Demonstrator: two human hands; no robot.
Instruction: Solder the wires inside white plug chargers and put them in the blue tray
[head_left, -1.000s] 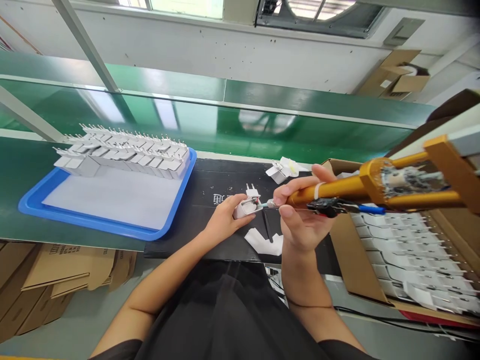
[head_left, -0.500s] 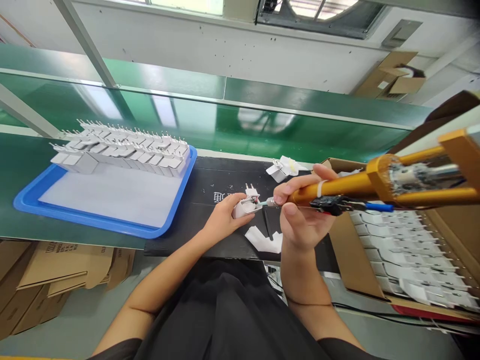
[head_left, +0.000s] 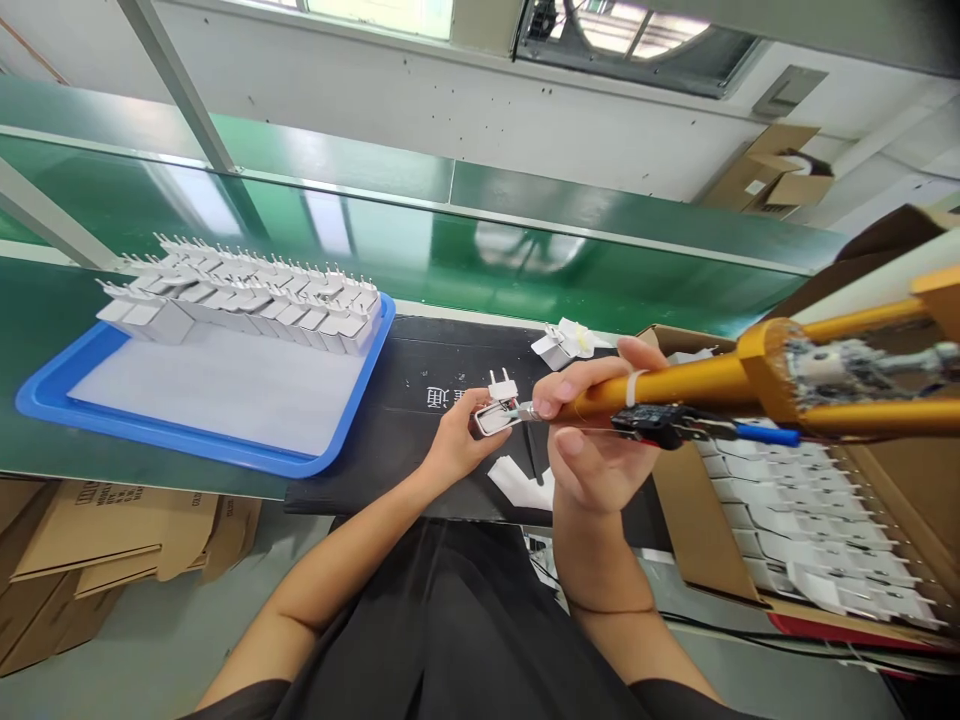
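My left hand [head_left: 455, 440] grips a white plug adapter [head_left: 493, 418] whose housing lies open toward me. Its two-pin plug part [head_left: 503, 388] stands up at the far side, joined by small wires. In my right hand [head_left: 600, 450] is a gold glue dispenser gun [head_left: 675, 385], held like a pen, with a black switch [head_left: 652, 422] on its side. The dispenser's narrow nozzle [head_left: 525, 411] reaches the adapter's open housing; whether it touches is too small to tell. Below lies a crumpled white tissue [head_left: 517, 482] on the black mat [head_left: 405, 440].
On the left, a blue tray [head_left: 330, 455] holds rows of white plug adapters [head_left: 247, 300]. To the right, a cardboard box [head_left: 697, 530] contains several rows of open adapters [head_left: 795, 500]. Another white adapter with tissue [head_left: 562, 342] sits at the mat's far edge.
The adapter in my left hand has tilted, so its open side now faces up more. My right hand and the dispenser have shifted slightly left and down.
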